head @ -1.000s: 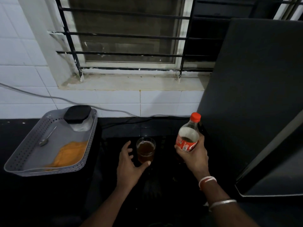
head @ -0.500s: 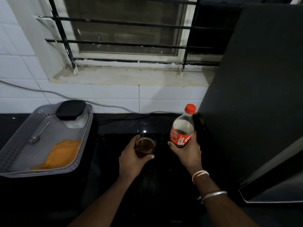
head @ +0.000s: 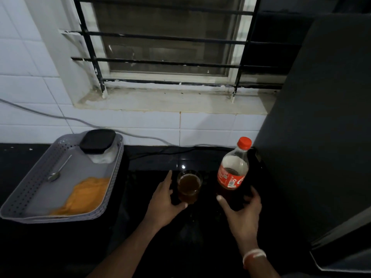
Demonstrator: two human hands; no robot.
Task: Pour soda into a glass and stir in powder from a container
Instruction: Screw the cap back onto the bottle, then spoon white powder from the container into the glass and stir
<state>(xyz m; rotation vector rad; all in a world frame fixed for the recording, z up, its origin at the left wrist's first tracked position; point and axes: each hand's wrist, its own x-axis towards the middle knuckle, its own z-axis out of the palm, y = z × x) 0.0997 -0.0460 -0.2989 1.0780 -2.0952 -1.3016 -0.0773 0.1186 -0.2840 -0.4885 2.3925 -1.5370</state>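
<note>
A short glass (head: 188, 187) of brown soda stands on the black counter (head: 152, 161). My left hand (head: 164, 201) curls around its left and front side, with the thumb under its near edge. To its right stands a capped soda bottle (head: 233, 167) with a red label and red cap, upright on the counter. My right hand (head: 242, 213) cups the bottle's dark base from the front. A clear powder container with a black lid (head: 98, 141) sits at the far end of a grey tray (head: 26, 189). A metal spoon (head: 58, 171) lies in the tray.
An orange cloth (head: 84, 195) lies in the tray's near end. A tall dark appliance (head: 321, 117) stands directly right of the bottle. A grey cable (head: 60, 117) runs along the white tiled wall below the barred window.
My left hand went from open beside the glass to wrapped around it. My right hand lowered the bottle onto the counter and slid down to its base.
</note>
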